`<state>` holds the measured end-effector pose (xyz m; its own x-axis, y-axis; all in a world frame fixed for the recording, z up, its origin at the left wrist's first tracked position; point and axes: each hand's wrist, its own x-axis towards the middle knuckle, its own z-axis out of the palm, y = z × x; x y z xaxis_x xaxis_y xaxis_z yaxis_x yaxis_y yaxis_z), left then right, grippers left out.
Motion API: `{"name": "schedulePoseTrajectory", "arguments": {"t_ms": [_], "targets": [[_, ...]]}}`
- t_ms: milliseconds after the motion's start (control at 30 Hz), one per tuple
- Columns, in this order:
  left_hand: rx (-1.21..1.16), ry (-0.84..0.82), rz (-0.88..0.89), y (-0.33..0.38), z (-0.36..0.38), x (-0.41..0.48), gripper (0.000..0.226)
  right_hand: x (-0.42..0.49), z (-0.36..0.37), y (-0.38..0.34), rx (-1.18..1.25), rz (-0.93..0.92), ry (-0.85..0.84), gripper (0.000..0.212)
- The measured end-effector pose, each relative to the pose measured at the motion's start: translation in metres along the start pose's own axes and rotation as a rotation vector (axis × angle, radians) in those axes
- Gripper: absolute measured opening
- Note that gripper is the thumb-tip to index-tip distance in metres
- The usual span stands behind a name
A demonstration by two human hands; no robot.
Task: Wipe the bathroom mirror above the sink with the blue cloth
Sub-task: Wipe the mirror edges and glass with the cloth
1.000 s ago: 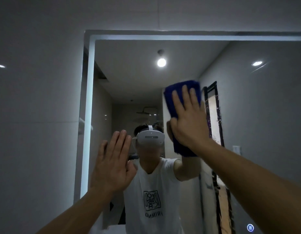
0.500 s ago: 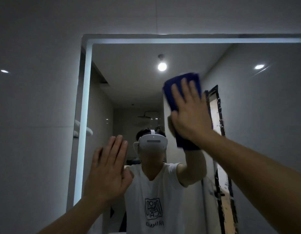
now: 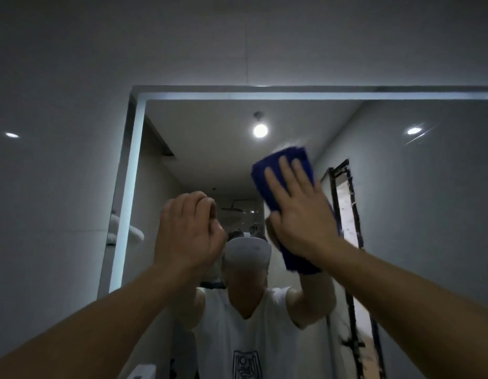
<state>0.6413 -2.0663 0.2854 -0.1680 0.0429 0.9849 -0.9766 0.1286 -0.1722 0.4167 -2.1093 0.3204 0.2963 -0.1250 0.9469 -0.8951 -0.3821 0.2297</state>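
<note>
Head view, bathroom, mid-wipe, camera tilted higher than a second ago. At far left, grey wall [image 3: 59,187], then the lit strip [image 3: 127,187] down the edge of the mirror [image 3: 415,228]. Next, left hand [image 3: 188,231]: no longer the flat, open palm of half a second ago, now curled into a loose fist, gripping nothing, shifted right toward the centre of the glass, just above and left of the reflected headset [image 3: 248,254]; contact with the glass impossible to tell. Suggests a bracing hand coming off duty, or clearing out of the cloth's path. Right of centre, right hand [image 3: 300,214]: fingers straight and spread, palm flat, pressing the blue cloth [image 3: 299,261] against the mirror, thumb at the cloth's left edge. Cloth folded into a pad, spanning from just under the reflected ceiling light [image 3: 260,130] down past the wrist, top edge blurred with motion. Sits closer under that light than a second ago; reads as an upward stroke into the mirror's upper band. Further right, reflected door frame [image 3: 346,214], then a wide stretch of glass well apart from the cloth. Leaves, on this reading, the task under way but far from done, with the top strip and the whole right side likely still to wipe
</note>
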Motion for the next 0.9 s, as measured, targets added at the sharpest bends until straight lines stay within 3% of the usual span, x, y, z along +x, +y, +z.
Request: {"name": "schedulePoseTrajectory", "arguments": {"t_ms": [133, 200, 300, 400, 533, 633, 800, 900], "targets": [[-0.086, 0.005, -0.128, 0.025, 0.019, 0.038, 0.04, -0.015, 0.007, 0.014, -0.06, -0.284, -0.044, 0.073], [-0.098, 0.022, -0.151, 0.027, 0.024, 0.04, 0.052, 0.021, -0.005, 0.032, -0.079, -0.181, -0.046, 0.07], [-0.094, 0.03, -0.107, 0.025, 0.025, 0.036, 0.063, 0.083, -0.032, 0.05, 0.048, 0.155, -0.005, 0.068], [-0.064, -0.038, -0.078, 0.023, 0.025, 0.038, 0.069, 0.092, -0.033, 0.036, 0.083, 0.25, 0.054, 0.07], [0.022, -0.135, -0.078, 0.024, 0.025, 0.039, 0.073, 0.048, -0.017, 0.002, 0.015, -0.015, 0.008, 0.069], [0.043, -0.162, -0.095, 0.023, 0.024, 0.039, 0.076, 0.055, -0.021, 0.026, -0.041, -0.143, -0.035, 0.068], [0.048, -0.134, -0.093, 0.022, 0.027, 0.039, 0.075, 0.129, -0.053, 0.083, 0.07, 0.264, 0.035, 0.076], [0.06, -0.136, -0.092, 0.022, 0.027, 0.04, 0.074, 0.146, -0.054, 0.077, 0.091, 0.356, 0.06, 0.076]]}}
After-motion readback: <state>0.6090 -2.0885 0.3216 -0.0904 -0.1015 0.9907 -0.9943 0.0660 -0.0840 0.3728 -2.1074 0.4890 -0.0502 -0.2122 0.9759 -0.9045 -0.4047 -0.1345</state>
